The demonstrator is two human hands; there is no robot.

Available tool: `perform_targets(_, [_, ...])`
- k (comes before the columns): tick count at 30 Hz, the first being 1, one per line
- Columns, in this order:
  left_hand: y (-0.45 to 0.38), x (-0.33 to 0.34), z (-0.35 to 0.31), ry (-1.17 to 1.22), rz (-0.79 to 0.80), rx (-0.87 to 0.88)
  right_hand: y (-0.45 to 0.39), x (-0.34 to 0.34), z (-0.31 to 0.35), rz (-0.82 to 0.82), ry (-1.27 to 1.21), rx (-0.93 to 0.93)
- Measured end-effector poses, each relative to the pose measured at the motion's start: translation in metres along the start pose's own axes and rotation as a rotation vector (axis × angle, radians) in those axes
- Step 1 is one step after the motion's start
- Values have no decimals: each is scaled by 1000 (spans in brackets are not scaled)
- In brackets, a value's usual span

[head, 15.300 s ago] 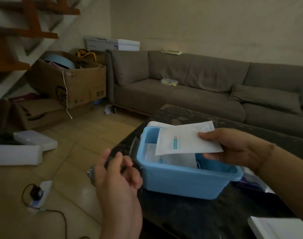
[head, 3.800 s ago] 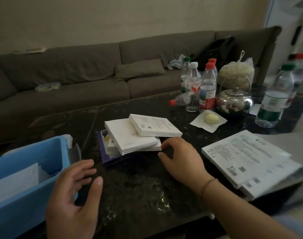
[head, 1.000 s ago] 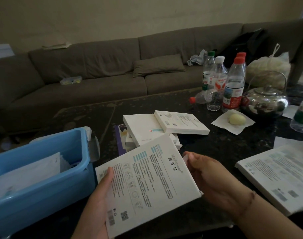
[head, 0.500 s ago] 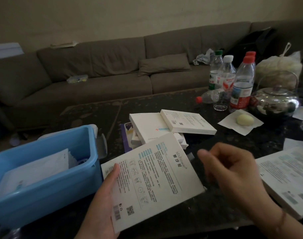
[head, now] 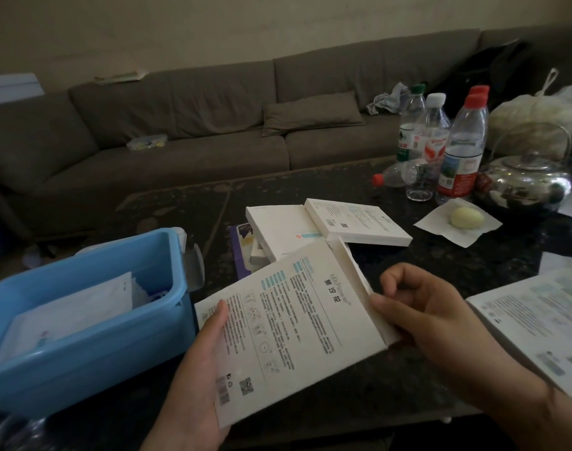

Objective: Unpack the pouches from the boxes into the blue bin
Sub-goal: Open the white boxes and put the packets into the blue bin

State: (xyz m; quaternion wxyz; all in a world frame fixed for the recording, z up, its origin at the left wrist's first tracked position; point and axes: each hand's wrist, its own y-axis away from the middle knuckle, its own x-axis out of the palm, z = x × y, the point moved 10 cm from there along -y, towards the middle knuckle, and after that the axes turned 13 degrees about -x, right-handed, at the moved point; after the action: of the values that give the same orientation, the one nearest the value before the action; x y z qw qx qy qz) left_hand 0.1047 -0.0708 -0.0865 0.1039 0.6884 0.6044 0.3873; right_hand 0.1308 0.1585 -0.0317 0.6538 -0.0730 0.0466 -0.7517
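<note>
My left hand [head: 200, 369] grips the white box [head: 287, 323] by its near edge, thumb on top. My right hand [head: 431, 317] pinches its open side flap. The blue bin [head: 92, 346], pouches [head: 66, 317] inside, sits just left of my left fingers.

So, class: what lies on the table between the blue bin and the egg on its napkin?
In the head view, the stack of white boxes lies between the blue bin and the egg.
</note>
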Motion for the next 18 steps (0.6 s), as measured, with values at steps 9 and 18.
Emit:
perform_targets(9, [0, -2, -1, -60, -129, 94, 22, -10, -14, -329, -107, 86])
perform_targets(18, [14, -2, -15, -67, -292, 358, 33, 15, -52, -184, -443, 545])
